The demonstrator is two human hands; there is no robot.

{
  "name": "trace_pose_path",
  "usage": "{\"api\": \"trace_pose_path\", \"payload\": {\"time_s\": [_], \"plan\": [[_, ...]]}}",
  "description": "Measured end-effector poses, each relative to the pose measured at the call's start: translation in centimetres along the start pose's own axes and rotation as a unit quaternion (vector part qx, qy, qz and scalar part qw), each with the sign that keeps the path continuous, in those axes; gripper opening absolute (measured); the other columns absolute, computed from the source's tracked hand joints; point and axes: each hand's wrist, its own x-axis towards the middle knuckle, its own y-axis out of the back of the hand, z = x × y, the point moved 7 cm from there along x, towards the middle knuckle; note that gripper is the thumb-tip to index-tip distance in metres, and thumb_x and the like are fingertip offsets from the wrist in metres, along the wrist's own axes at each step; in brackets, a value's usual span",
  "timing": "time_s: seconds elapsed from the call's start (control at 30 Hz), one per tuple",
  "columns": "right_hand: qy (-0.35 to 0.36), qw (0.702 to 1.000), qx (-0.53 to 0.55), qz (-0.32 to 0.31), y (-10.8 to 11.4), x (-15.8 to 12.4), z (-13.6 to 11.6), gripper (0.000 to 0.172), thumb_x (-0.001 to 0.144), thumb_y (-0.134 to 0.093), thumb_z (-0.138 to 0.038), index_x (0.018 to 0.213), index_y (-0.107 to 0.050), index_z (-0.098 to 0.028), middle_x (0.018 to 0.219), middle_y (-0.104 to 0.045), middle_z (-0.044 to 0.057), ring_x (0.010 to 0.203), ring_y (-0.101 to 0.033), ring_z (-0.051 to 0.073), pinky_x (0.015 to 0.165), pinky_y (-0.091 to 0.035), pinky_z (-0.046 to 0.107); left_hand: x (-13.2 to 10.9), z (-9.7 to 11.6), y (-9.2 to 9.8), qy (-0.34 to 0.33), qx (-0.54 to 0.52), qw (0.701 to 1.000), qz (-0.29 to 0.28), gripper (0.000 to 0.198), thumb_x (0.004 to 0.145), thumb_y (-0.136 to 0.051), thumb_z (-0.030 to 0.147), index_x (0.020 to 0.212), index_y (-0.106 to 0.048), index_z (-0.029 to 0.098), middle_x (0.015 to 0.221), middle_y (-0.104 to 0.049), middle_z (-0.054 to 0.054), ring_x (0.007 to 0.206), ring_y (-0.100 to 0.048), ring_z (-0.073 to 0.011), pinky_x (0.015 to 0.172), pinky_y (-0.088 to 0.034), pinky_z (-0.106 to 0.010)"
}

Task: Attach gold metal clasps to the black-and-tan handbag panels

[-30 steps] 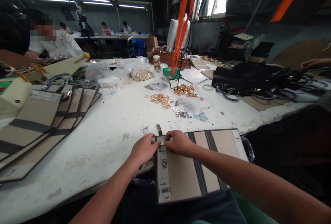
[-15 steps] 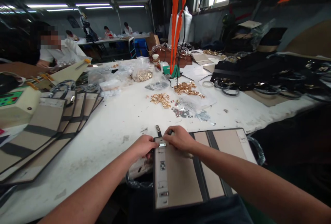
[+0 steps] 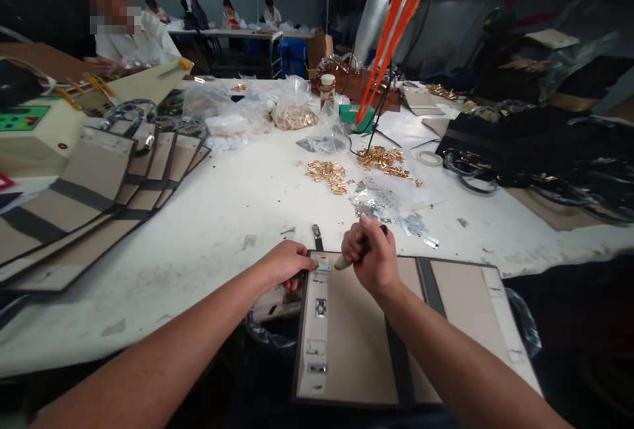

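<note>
A beige bag panel with dark edges and straps (image 3: pixel 354 336) lies before me, partly over the table's front edge. My left hand (image 3: pixel 286 264) grips its upper left corner, thumb beside a small metal plate (image 3: pixel 324 267) and fingers beneath the edge. Just right of that plate, my right hand (image 3: pixel 372 251) is closed around a short tool (image 3: pixel 343 262); its pale rounded end points down left and most of it is hidden. Down the panel's left strip are a square metal fitting (image 3: pixel 321 308) and another plate (image 3: pixel 317 369). A metal-tipped dark tab (image 3: pixel 317 236) sticks out past the top edge.
Gold hardware (image 3: pixel 329 175) and silver plates (image 3: pixel 371 201) lie in piles ahead. Similar panels (image 3: pixel 84 198) are stacked at left beside a machine (image 3: pixel 44 132). Black bags (image 3: pixel 520 158) lie at right. Orange straps (image 3: pixel 391 39) hang down. A co-worker (image 3: pixel 133 39) sits at far left.
My right hand has lifted from the plate and turned upright, showing the tool's pale end. My left hand stays at the panel's corner. The view has tilted down and shifted left.
</note>
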Motion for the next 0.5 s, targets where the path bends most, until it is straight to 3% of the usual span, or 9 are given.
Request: {"api": "trace_pose_path", "payload": {"time_s": [0.13,0.3,0.5], "plan": [[-0.009,1.0,-0.004,-0.014,-0.7,0.3,1.7,0.044,0.091,-0.072,-0.043,0.061,-0.049,-0.021,0.048,-0.039,-0.008,0.037,-0.035,0.009,0.039,-0.026,0.024,0.1,-0.1,0.0,-0.003,-0.012,1.0,-0.001,0.023,0.081,-0.071,0.027,0.066,-0.054,0.021,0.039,-0.051,0.005,0.033,-0.05,-0.0134,0.036,-0.032,-0.022],[-0.001,0.999,-0.024,-0.042,-0.8,-0.1,1.5,0.042,0.092,-0.071,-0.039,0.062,-0.048,-0.021,0.05,-0.039,-0.007,0.04,-0.038,0.009,0.041,-0.03,0.024,0.1,-0.2,0.0,-0.002,-0.015,1.0,-0.005,0.023,0.08,-0.072,0.026,0.067,-0.054,0.022,0.04,-0.051,0.005,0.033,-0.051,-0.0141,0.036,-0.033,-0.023],[0.003,1.0,0.0,-0.005,-1.1,0.3,1.9,0.042,0.089,-0.068,-0.041,0.061,-0.044,-0.023,0.049,-0.035,-0.008,0.039,-0.031,0.009,0.038,-0.027,0.024,0.4,-0.5,-0.1,-0.004,-0.017,1.0,-0.003,0.021,0.079,-0.072,0.027,0.068,-0.055,0.022,0.039,-0.049,0.006,0.035,-0.053,-0.016,0.039,-0.034,-0.024]]}}
